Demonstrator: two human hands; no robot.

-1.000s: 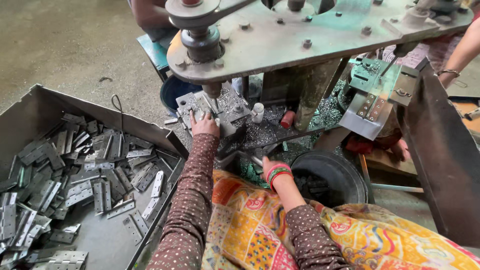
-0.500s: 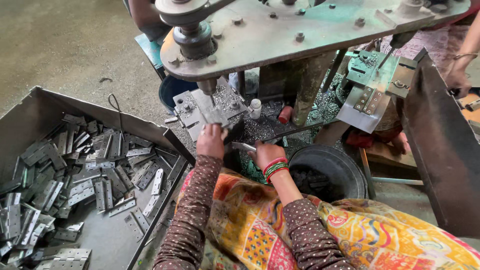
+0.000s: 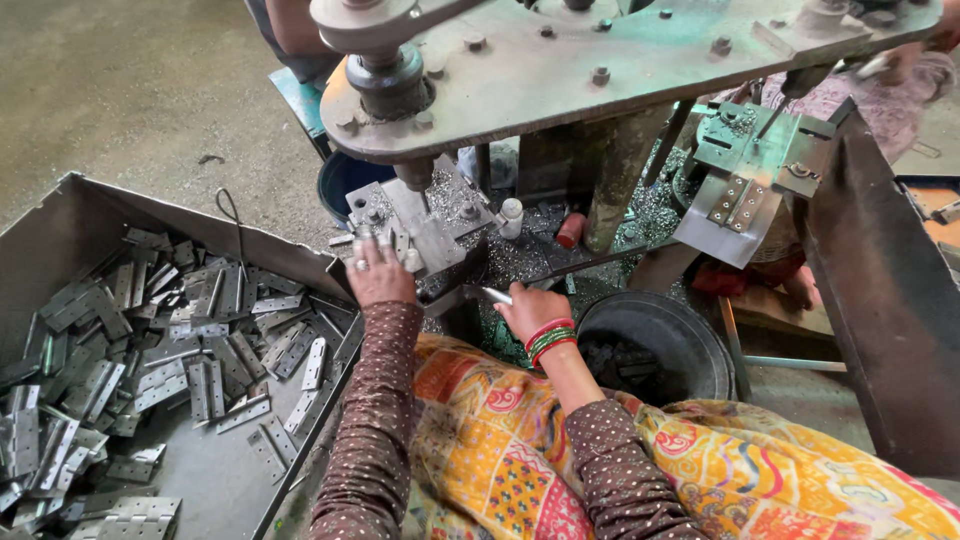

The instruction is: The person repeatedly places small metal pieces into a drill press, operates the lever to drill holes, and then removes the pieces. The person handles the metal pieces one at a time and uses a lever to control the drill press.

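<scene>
Resting left hand [image 3: 378, 272], fingers spread flat, on drill jig [image 3: 415, 225]; right hand [image 3: 528, 308] fingers pinching metal piece [image 3: 497, 295].

The single head camera looked steeply down, close over the drill press [image 3: 600, 70] and metal tray [image 3: 60, 230].

Grey hinges [image 3: 150, 370]; brown dotted sleeves [image 3: 375, 400]; red-green bangles [image 3: 550, 338].
</scene>
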